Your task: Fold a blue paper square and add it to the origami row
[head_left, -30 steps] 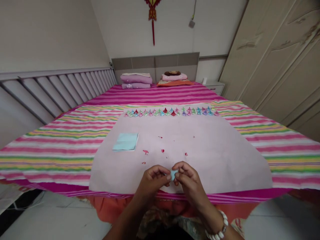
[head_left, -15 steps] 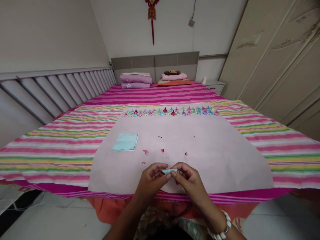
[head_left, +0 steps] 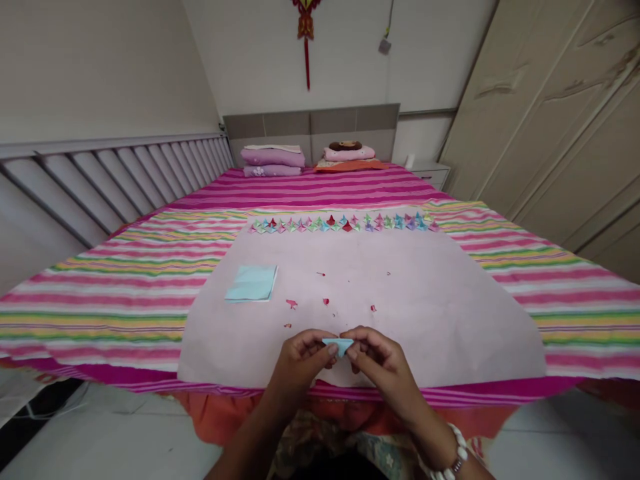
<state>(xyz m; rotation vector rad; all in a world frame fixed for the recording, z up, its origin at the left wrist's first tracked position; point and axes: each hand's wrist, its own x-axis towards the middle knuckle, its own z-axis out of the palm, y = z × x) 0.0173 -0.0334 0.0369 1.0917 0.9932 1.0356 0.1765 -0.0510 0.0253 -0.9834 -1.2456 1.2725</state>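
While the left hand and right hand pinch the light-blue paper between thumbs and fingers, it presents a small triangle, apex downward, apparently part-folded. Well beyond the fingers, a row of folded pieces appears complete; left of that span, the blue paper stack appears unworked. Half a second earlier, the held paper showed only a narrow strip.

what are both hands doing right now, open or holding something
Left hand: closed, pinching the folded light-blue paper.
Right hand: closed, pinching the same paper's right end.
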